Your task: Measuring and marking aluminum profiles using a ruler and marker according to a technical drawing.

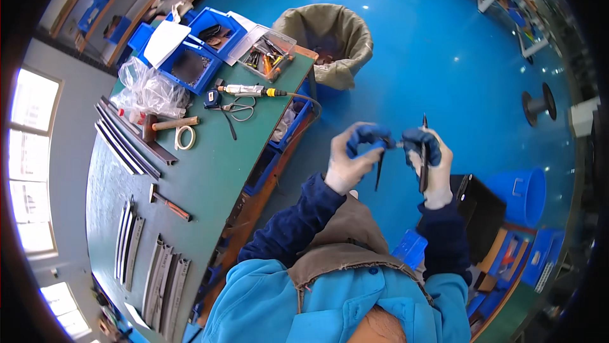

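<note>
Both my hands wear white gloves with blue-coated fingers and are raised over the floor in front of my body. My left hand (pixel 356 156) is closed in a pinch; a thin dark strip (pixel 379 173) hangs down from its fingers. My right hand (pixel 434 160) is closed around a slender black tool (pixel 424 175), held upright, its pointed end above the fingers. Between the fingertips of both hands shows a small greyish piece (pixel 399 144), too small to name. The hands are close together but apart.
A green workbench (pixel 209 184) at left bears a claw-type hammer (pixel 170 203), a mallet (pixel 166 124), curved metal strips (pixel 166 286), a tape roll (pixel 184 138) and blue bins (pixel 190 83). A cloth-lined bin (pixel 355 38) stands beyond; a blue bucket (pixel 530 197) and a cable spool (pixel 538 104) stand right.
</note>
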Demonstrator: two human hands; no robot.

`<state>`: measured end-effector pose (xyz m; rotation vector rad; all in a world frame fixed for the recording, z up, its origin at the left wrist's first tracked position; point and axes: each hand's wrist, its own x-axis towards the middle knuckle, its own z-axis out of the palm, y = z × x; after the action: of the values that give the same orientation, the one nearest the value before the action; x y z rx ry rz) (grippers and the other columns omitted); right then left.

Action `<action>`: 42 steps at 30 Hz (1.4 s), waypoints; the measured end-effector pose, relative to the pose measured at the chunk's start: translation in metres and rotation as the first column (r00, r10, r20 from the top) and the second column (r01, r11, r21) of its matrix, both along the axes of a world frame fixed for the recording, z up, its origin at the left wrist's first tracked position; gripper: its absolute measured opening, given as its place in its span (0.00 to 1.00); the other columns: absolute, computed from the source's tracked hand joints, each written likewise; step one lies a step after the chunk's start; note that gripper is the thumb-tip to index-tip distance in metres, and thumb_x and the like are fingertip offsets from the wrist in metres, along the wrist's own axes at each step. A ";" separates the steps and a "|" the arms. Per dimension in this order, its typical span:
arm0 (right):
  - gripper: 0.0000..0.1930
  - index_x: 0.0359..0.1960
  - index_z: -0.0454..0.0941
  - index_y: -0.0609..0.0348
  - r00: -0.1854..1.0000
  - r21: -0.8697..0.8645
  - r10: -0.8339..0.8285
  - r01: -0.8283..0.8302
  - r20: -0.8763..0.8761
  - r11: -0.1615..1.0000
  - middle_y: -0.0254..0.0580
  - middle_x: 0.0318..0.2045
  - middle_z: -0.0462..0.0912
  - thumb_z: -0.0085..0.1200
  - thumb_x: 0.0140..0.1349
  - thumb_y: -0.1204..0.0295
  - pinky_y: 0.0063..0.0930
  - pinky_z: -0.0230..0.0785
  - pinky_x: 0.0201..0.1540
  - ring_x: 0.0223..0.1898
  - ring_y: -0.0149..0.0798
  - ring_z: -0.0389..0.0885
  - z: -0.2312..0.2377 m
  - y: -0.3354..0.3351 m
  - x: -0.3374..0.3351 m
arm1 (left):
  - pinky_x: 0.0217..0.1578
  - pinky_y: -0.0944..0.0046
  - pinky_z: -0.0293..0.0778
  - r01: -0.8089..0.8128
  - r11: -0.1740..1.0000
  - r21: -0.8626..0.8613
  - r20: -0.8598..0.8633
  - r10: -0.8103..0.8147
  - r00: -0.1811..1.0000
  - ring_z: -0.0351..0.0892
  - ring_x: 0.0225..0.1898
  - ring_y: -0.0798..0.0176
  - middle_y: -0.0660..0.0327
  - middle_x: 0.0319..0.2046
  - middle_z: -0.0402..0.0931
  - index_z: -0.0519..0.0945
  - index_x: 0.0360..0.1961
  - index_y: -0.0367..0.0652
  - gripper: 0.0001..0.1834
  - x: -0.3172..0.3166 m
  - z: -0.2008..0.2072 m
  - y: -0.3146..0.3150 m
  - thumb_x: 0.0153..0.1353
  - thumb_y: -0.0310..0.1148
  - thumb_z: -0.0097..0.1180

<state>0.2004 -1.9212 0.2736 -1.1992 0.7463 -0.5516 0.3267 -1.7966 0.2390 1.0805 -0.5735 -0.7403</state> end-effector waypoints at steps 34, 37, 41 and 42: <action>0.13 0.41 0.78 0.47 0.580 -0.665 0.335 -0.696 -0.742 -0.269 0.37 0.30 0.82 0.52 0.52 0.69 0.27 0.69 0.30 0.24 0.38 0.76 -0.415 -0.424 0.583 | 0.47 0.70 0.70 -0.834 -0.016 0.552 -0.005 1.000 -0.023 0.77 0.43 0.63 0.54 0.42 0.78 0.73 0.49 0.34 0.18 0.213 -0.088 -0.204 0.55 0.20 0.52; 0.13 0.41 0.78 0.48 0.562 -0.665 0.394 -0.719 -0.727 -0.200 0.37 0.30 0.82 0.52 0.52 0.74 0.26 0.70 0.29 0.24 0.35 0.76 -0.403 -0.420 0.590 | 0.47 0.70 0.70 -0.827 -0.071 0.558 0.023 0.997 -0.070 0.77 0.43 0.63 0.54 0.42 0.78 0.73 0.49 0.34 0.18 0.213 -0.086 -0.209 0.55 0.20 0.52; 0.11 0.38 0.79 0.51 0.431 -0.468 0.518 -0.881 -0.739 0.065 0.37 0.28 0.82 0.53 0.52 0.75 0.24 0.70 0.29 0.24 0.34 0.76 -0.396 -0.417 0.605 | 0.48 0.70 0.70 -0.798 -0.138 0.586 0.047 0.989 -0.137 0.77 0.43 0.63 0.54 0.42 0.78 0.74 0.48 0.34 0.18 0.203 -0.082 -0.204 0.55 0.19 0.51; 0.10 0.37 0.79 0.52 0.411 -0.454 0.525 -0.889 -0.745 0.051 0.37 0.28 0.82 0.53 0.52 0.75 0.24 0.70 0.29 0.24 0.34 0.76 -0.394 -0.416 0.610 | 0.48 0.69 0.70 -0.795 -0.156 0.587 0.057 0.987 -0.152 0.77 0.43 0.63 0.54 0.41 0.78 0.74 0.48 0.34 0.18 0.198 -0.082 -0.202 0.55 0.19 0.51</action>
<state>0.8108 -2.3372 -0.1207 -2.4753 -0.0383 0.3724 0.5250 -1.9982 0.1574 1.3335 0.9928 0.3981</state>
